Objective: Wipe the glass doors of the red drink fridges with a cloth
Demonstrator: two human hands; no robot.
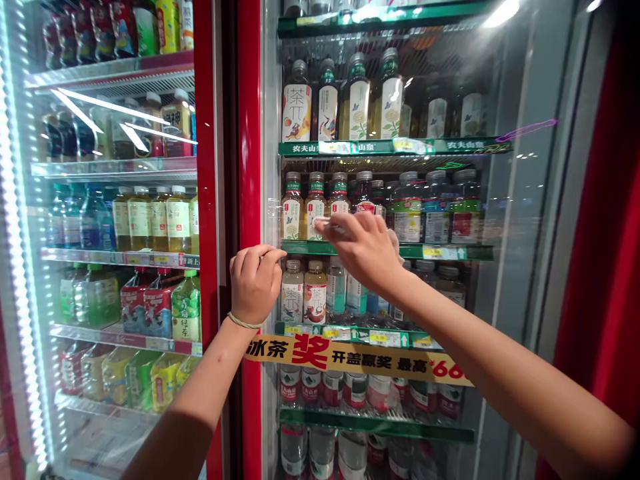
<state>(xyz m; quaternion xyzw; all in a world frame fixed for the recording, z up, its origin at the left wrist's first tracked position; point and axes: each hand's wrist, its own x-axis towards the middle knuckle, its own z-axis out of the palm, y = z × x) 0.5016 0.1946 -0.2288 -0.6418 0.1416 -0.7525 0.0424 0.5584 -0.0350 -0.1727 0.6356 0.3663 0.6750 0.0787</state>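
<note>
A glass cooler door (505, 200) in a red frame (250, 167) stands right in front of me. My left hand (256, 283), with a band on its wrist, curls its fingers over the inner edge of that red frame. Raised before the glass at the middle shelves, my right hand (363, 250) is closed on a crumpled white cloth or tissue (393, 238). Bits of it show at the fingertips and beside the palm; most is hidden under the hand. I cannot tell its exact kind. Bottled drinks (291, 210) stand behind the glass there.
A yellow banner strip (360, 360) with lettering crosses the door below my hands. Green-edged shelves (385, 147) hold rows of bottles inside. On the left, a second lit cooler (120, 260) holds more drinks. Reflections streak the glass.
</note>
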